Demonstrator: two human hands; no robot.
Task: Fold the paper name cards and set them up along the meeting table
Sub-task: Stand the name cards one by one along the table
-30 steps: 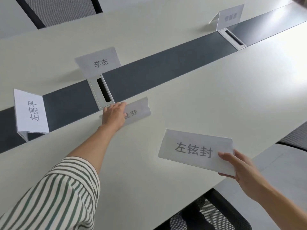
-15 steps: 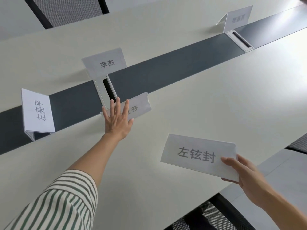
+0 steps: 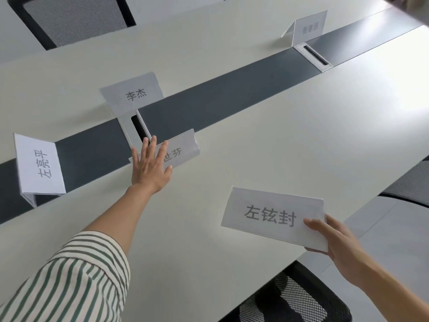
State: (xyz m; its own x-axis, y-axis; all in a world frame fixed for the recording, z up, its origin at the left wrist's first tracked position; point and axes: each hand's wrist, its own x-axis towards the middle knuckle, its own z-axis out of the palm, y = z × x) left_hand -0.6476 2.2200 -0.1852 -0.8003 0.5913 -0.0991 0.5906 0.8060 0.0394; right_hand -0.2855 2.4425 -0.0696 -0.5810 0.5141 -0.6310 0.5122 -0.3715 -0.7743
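Observation:
My left hand [image 3: 149, 167] reaches out flat with fingers spread, just in front of a folded white name card [image 3: 182, 149] that stands on the white meeting table [image 3: 290, 135] beside the dark centre strip [image 3: 220, 98]; the hand hides the card's left part. My right hand [image 3: 334, 240] grips the right corner of another folded card [image 3: 271, 214], held above the table's near edge. Three more cards stand along the strip: one at the left [image 3: 39, 166], one behind the cable slot [image 3: 134, 94], one far right [image 3: 308, 25].
Two metal cable slots [image 3: 137, 130] [image 3: 313, 55] sit in the dark strip. Mesh office chairs stand at the far side [image 3: 74, 19], at the near edge [image 3: 294, 298] and at the right [image 3: 411, 184].
My left hand has let go of the standing card and opened, fingers now spread. The right hand keeps hold of its card.

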